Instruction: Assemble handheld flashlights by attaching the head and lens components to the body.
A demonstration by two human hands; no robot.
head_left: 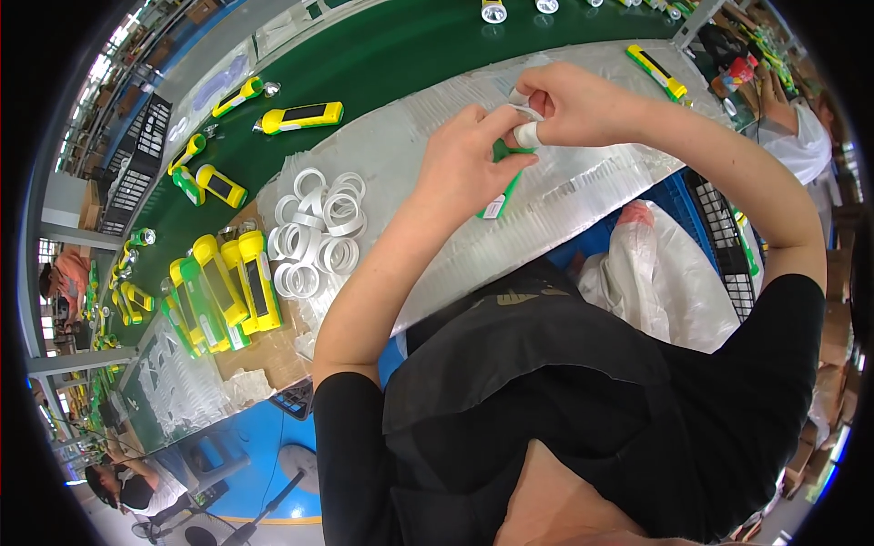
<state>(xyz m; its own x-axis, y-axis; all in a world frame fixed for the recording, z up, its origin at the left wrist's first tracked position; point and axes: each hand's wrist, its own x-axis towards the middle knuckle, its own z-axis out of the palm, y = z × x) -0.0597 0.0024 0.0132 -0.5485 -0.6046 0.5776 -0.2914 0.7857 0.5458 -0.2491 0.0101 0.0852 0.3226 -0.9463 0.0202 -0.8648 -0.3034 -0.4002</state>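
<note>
Over the grey sheet-covered worktop (428, 264), my left hand (473, 150) is closed around a green flashlight (501, 193) with a white label near its lower end. My right hand (583, 105) is pinched at the flashlight's far end, with white coverings on its thumb and a finger. Between the fingertips shows a pale curved rim that looks like a white ring (527, 112); the fingers hide most of it. Left of my left forearm lies a pile of loose white rings (314, 218). Beside them, several yellow-and-green flashlights (218, 291) lie close together.
A green conveyor belt (391, 55) runs along the far side, carrying scattered flashlights such as a yellow one (300, 117). Another flashlight (655, 73) lies at the worktop's far right. A white sack (674, 273) and black crate (724, 237) stand right of my lap. Co-workers sit at both sides.
</note>
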